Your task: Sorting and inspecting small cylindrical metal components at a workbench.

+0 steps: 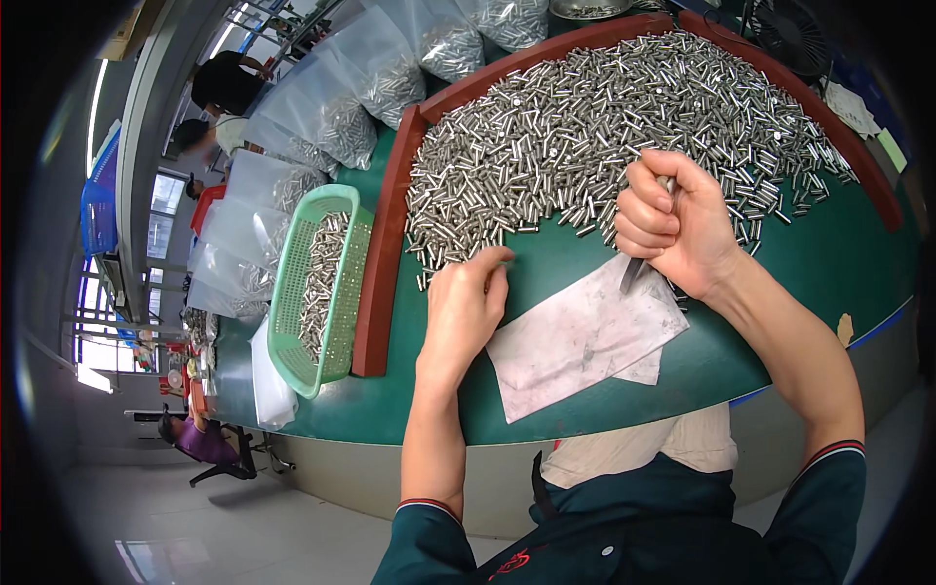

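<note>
A large heap of small shiny metal pins (pixel 585 127) spreads over the green tabletop (pixel 565 249). At the heap's near edge, my left hand (pixel 466 297) has its fingers curled together; whatever they may hold is hidden. My right hand (pixel 673 219) makes a fist around a dark, flat metal bar (pixel 632 274), whose lower end points down over a stained whitish cloth (pixel 580 336). That cloth lies flat between my two forearms. What kind of tool the bar is, I cannot tell.
Dark red wooden rails (pixel 378 283) border the heap. Left of them stands a green plastic basket (pixel 361 283) holding more pins. Clear plastic bags of pins (pixel 395 88) line the back left. A black fan (pixel 788 39) sits at the far right. Other people (pixel 207 444) are farther off.
</note>
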Available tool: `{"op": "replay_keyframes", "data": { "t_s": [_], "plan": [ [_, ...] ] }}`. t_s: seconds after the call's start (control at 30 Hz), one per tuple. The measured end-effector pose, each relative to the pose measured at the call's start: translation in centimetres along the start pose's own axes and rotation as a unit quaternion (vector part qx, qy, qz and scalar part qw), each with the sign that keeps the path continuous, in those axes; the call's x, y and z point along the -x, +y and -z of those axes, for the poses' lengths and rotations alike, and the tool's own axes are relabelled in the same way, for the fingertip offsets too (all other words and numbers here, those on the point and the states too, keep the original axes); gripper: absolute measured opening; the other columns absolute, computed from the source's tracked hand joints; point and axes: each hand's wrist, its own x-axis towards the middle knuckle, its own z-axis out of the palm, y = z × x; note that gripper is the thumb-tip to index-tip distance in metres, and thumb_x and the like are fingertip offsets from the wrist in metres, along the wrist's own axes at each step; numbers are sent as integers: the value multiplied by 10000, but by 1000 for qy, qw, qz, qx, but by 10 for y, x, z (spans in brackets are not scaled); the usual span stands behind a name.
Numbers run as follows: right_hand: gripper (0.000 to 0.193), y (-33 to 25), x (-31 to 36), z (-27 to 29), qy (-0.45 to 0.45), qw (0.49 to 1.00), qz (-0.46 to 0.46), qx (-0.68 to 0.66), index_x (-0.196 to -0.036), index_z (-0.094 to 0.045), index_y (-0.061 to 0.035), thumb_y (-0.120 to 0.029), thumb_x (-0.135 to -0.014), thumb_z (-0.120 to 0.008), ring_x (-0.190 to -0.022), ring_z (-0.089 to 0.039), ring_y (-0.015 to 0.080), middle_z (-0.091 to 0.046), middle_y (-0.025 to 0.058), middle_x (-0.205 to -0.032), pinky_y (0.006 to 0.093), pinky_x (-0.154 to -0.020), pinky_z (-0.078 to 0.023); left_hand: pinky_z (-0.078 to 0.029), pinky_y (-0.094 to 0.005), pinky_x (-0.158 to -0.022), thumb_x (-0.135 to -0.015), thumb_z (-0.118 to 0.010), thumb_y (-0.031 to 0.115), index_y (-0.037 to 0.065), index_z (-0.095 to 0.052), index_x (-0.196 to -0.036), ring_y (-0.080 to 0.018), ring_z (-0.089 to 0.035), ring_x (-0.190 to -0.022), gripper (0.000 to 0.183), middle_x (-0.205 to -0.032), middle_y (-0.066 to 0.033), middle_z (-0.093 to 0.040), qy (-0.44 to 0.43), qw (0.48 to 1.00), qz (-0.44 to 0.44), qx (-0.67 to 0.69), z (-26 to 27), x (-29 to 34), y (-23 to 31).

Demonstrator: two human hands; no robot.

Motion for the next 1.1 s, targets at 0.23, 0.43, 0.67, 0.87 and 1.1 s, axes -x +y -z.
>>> {"op": "replay_keyframes", "data": {
  "t_s": [0.23, 0.43, 0.67, 0.87, 1.1],
  "plan": [
    [386, 2, 1, -2, -7, 1000, 9, -12, -523, -286, -138, -256, -889, -314, -362, -165, 72, -217, -40, -410, 227, -357, -168, -293, -259, -414, -757, -506, -2, -6, -586, -872, -85, -346, -403, 140, -453, -54, -392, 90, 990, 106, 26, 50, 47, -7],
    [400, 9, 1, -7, -26, 1000, 1, -12, -521, -298, -131, -252, -902, -299, -365, -165, 74, -223, -40, -413, 229, -360, -166, -410, -369, -513, -758, -506, 23, 35, -616, -939, -315, -517, -494, 212, -543, -186, -505, 115, 976, 159, -98, 47, 75, -49],
    [406, 6, 4, -8, -30, 1000, 3, -4, -520, -295, -133, -257, -907, -299, -367, -158, 73, -224, -43, -413, 229, -363, -158, -441, -424, -551, -747, -498, 35, 57, -631, -921, -350, -553, -567, 220, -608, -200, -553, 118, 965, 160, -171, 30, 75, -66],
    [406, 7, 3, -10, -28, 1000, 0, -7, -519, -295, -134, -260, -905, -294, -367, -157, 73, -224, -43, -411, 228, -360, -158, -445, -425, -550, -736, -504, 34, 55, -638, -890, -348, -555, -575, 204, -610, -191, -559, 106, 960, 156, -207, 37, 91, -56],
    [406, 5, 4, -8, -21, 1000, 3, -7, -512, -286, -135, -253, -900, -290, -366, -157, 77, -220, -37, -407, 229, -358, -162, -404, -361, -498, -745, -480, -12, 7, -618, -861, -317, -505, -480, 181, -551, -188, -517, 120, 919, 323, -193, 85, 201, -24]
  ]
}}
